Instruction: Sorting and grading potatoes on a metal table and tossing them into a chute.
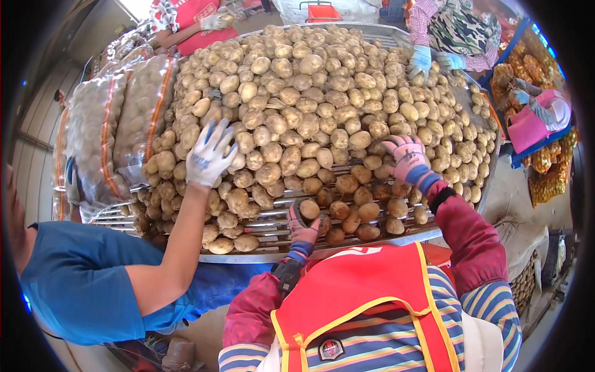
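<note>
A large heap of soil-marked potatoes (297, 111) covers a slatted metal sorting table (274, 218) in front of me. My left hand (303, 225), in a pink and blue glove, is at the table's near side, its thumb and fingers around a round potato (309, 209). Farther right, my right hand (408, 156) lies palm down on the near slope of the heap in a matching glove. Its fingers reach over potatoes, and what is under the palm is hidden. Between my hands, loose potatoes (346, 183) lie on the bars.
At left, a co-worker's white-gloved hand (210, 151) touches the heap. Filled mesh sacks (144, 107) stand behind it. Across the table are another person's blue-gloved hand (419, 63) and a person in a red apron (204, 23). The table's metal rim (260, 257) runs close before me.
</note>
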